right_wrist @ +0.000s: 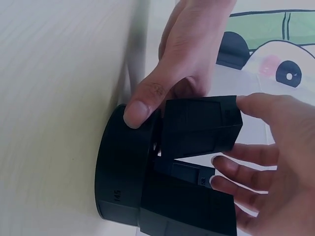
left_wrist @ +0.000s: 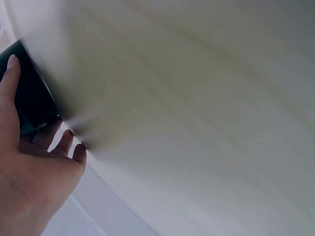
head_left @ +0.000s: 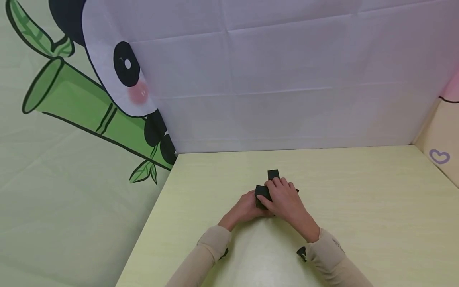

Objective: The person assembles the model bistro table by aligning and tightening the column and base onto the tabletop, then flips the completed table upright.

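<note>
A black object with a round base [right_wrist: 120, 169] and several thick blocks standing out from it is between both hands, close over the table. The base's side bears a small marking like "145". My left hand [head_left: 247, 206] holds the base from the left, its thumb [right_wrist: 138, 114] pressed on the side; most of its other fingers are hidden in the right wrist view. Over the top, my right hand [head_left: 287, 201] pinches the outer end of one block [right_wrist: 202, 129] between thumb and fingers. Another block [right_wrist: 189, 209] stands beside it, near the lower fingers.
The pale wood-grain table [head_left: 358, 207] spreads around the hands. Behind it hangs a creased light cloth [head_left: 287, 79] with a printed panda, and a green bamboo print [head_left: 89, 99] is at the left. A dark wrist device [head_left: 302, 254] shows below the right sleeve.
</note>
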`<action>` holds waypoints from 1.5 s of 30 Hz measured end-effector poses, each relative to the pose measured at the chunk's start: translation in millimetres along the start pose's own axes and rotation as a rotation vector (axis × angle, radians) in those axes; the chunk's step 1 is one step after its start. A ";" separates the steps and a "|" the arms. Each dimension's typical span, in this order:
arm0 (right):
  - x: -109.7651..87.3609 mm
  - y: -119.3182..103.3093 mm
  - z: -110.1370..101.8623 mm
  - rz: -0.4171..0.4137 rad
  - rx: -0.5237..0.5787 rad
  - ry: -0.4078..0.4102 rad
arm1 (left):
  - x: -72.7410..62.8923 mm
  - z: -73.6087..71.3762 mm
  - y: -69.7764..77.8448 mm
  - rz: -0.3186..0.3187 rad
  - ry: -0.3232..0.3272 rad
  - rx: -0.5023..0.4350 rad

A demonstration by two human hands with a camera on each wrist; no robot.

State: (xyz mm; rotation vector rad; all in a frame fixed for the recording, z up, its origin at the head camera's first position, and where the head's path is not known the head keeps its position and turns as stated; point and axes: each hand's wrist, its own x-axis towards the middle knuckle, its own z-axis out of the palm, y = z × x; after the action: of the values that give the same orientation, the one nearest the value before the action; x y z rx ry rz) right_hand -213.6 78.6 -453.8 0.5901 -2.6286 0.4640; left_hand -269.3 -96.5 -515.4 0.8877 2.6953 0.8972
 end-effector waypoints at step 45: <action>12.8 9.7 -5.8 0.025 -0.020 -0.054 | -0.6 -2.9 6.7 -0.032 0.037 -0.024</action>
State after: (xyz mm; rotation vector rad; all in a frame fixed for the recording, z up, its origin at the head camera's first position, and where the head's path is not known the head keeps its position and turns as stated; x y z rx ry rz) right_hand -226.9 85.0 -445.3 0.5719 -2.6911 0.4345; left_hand -266.5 -93.9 -509.2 0.8282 2.7158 0.9467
